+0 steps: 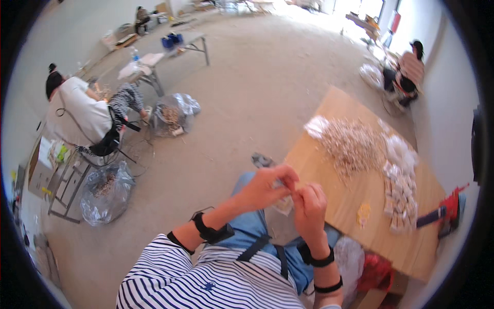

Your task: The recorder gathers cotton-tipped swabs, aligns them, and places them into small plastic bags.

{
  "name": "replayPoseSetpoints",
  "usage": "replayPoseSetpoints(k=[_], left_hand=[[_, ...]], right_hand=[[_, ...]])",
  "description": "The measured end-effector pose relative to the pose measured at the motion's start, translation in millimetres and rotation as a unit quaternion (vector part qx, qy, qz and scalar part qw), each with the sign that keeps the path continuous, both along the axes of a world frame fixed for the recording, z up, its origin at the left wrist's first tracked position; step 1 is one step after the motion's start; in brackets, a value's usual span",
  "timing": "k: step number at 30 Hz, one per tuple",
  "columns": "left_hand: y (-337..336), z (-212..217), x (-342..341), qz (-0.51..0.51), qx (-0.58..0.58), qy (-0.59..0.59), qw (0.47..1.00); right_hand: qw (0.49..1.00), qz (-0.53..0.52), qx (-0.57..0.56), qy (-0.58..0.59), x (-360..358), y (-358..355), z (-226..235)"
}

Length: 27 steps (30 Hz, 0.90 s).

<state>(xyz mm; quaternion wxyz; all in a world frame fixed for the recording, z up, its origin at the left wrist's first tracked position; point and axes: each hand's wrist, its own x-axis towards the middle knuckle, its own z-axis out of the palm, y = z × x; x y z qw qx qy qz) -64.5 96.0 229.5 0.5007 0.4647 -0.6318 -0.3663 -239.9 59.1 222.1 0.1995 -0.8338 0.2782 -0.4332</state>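
Your stripy shirt (231, 280) is closest, and your hands meet just past it, beside the desk (383, 246).
Your left hand (265, 188) and right hand (310, 206) have their fingers pinched narrow on a little clear bag (283, 205); it's too blurry to see what is inside. It hangs near the desk's left edge. On the desk's right side, lots of little packs (400, 198) look done. Farther off, a big loose heap of pale bits (352, 147) looks like plenty left to do.
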Motion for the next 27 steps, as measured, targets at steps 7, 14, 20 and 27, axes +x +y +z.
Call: replayPoseSetpoints(k=[7, 14, 20, 27], left_hand=[[3.0, 10.6, -1.6, 0.013, -0.038, -0.077, 0.996], [6.6, 16.3, 0.5, -0.005, -0.048, -0.103, 0.993], [12.3, 13.2, 3.2, 0.002, -0.027, -0.092, 0.995], [15.4, 15.1, 0.8, 0.009, -0.075, -0.106, 0.991]], right_hand=[[1.000, 0.006, 0.004, 0.005, -0.2, 4.9, 2.8], [1.000, 0.012, -0.001, 0.015, 2.3, 2.1, 0.0], [0.999, 0.029, 0.022, 0.025, 1.8, 5.3, 8.2], [0.999, 0.025, 0.028, 0.038, -0.2, 7.2, 7.2]])
